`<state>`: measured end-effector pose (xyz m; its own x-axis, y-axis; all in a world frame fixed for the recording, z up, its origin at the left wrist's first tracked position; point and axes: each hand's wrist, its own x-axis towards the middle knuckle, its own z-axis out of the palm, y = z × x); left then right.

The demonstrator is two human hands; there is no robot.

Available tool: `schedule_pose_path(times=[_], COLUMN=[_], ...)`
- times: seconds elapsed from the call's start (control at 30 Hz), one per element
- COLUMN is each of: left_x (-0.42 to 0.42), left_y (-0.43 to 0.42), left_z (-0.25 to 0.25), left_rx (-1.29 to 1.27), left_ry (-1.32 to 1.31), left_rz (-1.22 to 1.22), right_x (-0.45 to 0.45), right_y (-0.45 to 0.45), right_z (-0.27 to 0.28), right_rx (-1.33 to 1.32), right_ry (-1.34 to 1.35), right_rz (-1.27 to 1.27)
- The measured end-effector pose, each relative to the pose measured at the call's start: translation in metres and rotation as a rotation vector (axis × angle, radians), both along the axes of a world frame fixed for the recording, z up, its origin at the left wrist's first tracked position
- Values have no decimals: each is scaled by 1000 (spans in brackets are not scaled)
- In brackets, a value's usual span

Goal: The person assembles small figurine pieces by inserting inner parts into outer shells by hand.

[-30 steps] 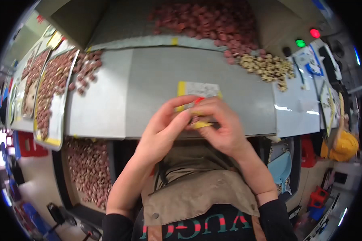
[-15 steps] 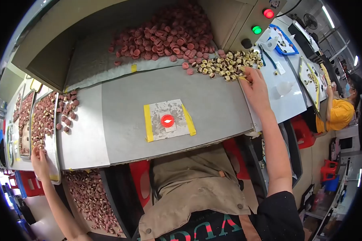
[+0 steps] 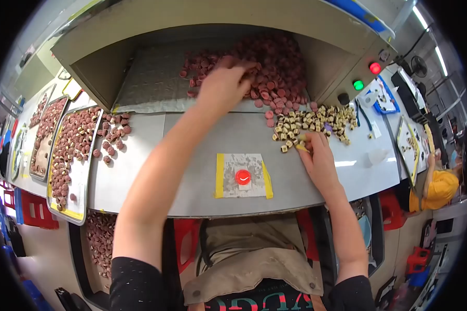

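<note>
My left hand (image 3: pixel 225 85) reaches into the open-fronted box, its fingers bent over the pile of dark pink ridged cup-shaped pieces (image 3: pixel 280 96); its fingertips are blurred, so a hold is not visible. At the near edge of the small cream-and-brown blocks (image 3: pixel 316 118), my right hand (image 3: pixel 318 160) is closed in a pinch, with something small and yellow at the fingertips. Between and below the hands, a red round piece (image 3: pixel 243 177) sits on a white plate (image 3: pixel 236 160) with yellow tape along two sides.
Trays of pink pieces (image 3: pixel 80 213) stand at the left, with loose pink pieces (image 3: pixel 114 135) beside them. Indicator lights (image 3: pixel 375 68) are on the box's right post. Blue tweezers (image 3: pixel 366 118) lie at the right. A co-worker in yellow (image 3: pixel 437 187) is at far right.
My left hand has gone from the left tray to the pink pile inside the box. My right hand remains by the cream-and-brown blocks, now at their near edge. The camera view has shifted.
</note>
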<state>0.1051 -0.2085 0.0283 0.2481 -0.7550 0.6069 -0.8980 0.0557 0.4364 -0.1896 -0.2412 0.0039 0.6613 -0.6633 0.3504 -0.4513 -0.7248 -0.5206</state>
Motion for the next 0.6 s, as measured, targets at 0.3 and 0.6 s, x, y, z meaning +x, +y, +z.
schedule_pose_path(times=[0.3, 0.6], left_x=[8, 1], left_y=[15, 48], left_z=[-28, -34], left_rx=[30, 120], left_ry=[89, -131], left_rz=[0, -17], right_x=[-19, -5], right_y=[15, 40], right_z=[4, 30], right_rx=[388, 248], right_ry=[-227, -76], right_rz=[-98, 112])
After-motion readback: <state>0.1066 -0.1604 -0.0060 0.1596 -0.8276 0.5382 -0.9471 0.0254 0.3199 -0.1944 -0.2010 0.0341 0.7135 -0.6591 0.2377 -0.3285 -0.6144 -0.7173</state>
